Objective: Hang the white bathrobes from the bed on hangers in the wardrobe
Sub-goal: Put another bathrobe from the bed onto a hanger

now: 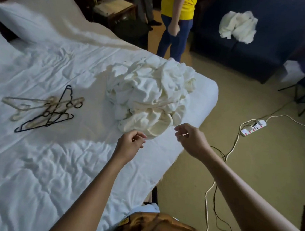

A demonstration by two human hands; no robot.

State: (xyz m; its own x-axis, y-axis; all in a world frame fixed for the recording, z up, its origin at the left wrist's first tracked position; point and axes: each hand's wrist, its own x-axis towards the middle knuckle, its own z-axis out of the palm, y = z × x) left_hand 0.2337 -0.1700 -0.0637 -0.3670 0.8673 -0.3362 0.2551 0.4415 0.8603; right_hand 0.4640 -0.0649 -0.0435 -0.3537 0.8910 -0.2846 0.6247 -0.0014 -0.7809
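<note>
- White bathrobes [149,95] lie crumpled in one heap on the bed [42,161], near its foot corner on the side by the floor [253,170].
- Left hand [130,143] hovers over the sheet just in front of the heap's near edge. Its fingers are loosely curled with thumb and forefinger near each other, and nothing shows in their hold.
- Right hand [192,139] hovers at the bed's edge, just beside the heap and apart from it. Its fingers are curled, and a thin pale sliver [183,134] shows at the fingertips. Whether they pinch it cannot be told.
- Hangers [45,109], some dark and some pale, lie tangled in a flat pile on the sheet, well apart from the heap on its left.
- Pillows [27,17] lie at the head of the bed, top left.
- Second person [177,16], in a yellow top and blue trousers, stands on the floor just beyond the foot corner.
- Second white bundle [238,26] rests on a dark blue sofa [245,55] at upper right.
- Power strip [254,127] lies on the floor to the right of the bed, with a white cable [208,203] and thin dark wires trailing from it towards the viewer.
</note>
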